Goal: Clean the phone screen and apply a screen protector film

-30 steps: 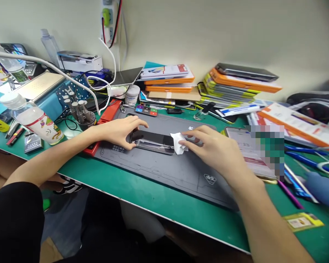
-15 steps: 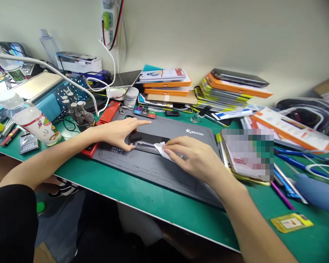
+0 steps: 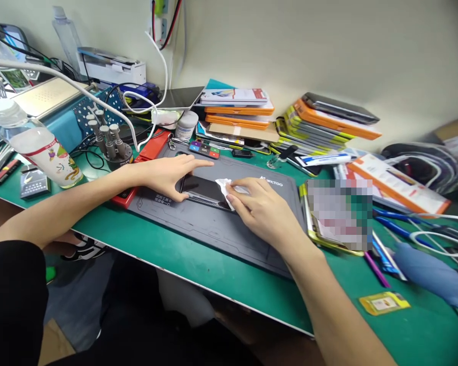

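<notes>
A black smartphone (image 3: 204,187) lies on the grey work mat (image 3: 198,229), its glossy face up. My left hand (image 3: 166,175) spans the phone's left end, thumb at the near corner and index finger stretched along the far side, steadying it. In my right hand (image 3: 265,206) a crumpled white tissue (image 3: 223,186) is pinched between thumb and fingers. The tissue touches the right part of the phone's face, and that end is partly covered by the hand.
Left of the mat stand a screwdriver holder (image 3: 112,147) and a plastic bottle (image 3: 48,157). Stacked orange boxes (image 3: 236,109) line the wall. Right are a pixelated packet (image 3: 338,216), blue-handled tools (image 3: 393,226) and a yellow packet (image 3: 383,303). A white cable (image 3: 99,104) arches at left.
My right hand and the tissue have shifted slightly up, off the phone's near edge and onto its face. My left hand stays at the phone's left end. The camera view has shifted a little.
</notes>
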Action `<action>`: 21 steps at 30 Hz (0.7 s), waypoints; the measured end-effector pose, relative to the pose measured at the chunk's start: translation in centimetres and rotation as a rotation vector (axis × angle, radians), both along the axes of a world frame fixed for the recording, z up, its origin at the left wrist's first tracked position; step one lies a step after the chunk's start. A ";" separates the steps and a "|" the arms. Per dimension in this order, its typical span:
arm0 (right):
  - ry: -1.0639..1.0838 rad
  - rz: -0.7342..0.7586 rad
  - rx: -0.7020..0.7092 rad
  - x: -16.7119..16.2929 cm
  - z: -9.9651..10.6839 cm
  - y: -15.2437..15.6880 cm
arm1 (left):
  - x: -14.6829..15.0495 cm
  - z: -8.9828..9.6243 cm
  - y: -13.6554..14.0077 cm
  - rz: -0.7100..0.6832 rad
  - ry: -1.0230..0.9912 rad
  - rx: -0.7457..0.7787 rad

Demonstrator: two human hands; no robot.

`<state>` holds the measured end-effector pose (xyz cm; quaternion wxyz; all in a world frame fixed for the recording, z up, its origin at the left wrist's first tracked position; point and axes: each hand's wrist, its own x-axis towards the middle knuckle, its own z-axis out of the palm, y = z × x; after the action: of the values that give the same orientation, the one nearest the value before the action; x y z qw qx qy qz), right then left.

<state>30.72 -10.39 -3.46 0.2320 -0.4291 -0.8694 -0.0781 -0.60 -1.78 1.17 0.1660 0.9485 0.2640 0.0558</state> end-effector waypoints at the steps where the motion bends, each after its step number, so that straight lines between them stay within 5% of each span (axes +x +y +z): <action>1: -0.003 0.023 -0.005 0.1 0.2 0.0 | 0.0 0.1 0.0 -0.002 0.003 -0.003; 7: -0.031 0.175 0.022 0.4 1.2 -0.9 | -0.1 0.6 0.0 -0.011 0.050 -0.036; 15: -0.121 0.135 0.050 -0.1 0.8 -4.7 | 0.0 -0.1 -0.1 -0.028 0.048 0.017; 21: -0.155 0.006 -0.038 -0.9 0.6 -1.2 | 0.0 0.3 -0.1 -0.019 0.068 0.013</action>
<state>29.77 -11.56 -2.90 0.1563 -0.4235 -0.8873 -0.0939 -0.61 -1.88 1.44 0.1512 0.9533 0.2602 0.0237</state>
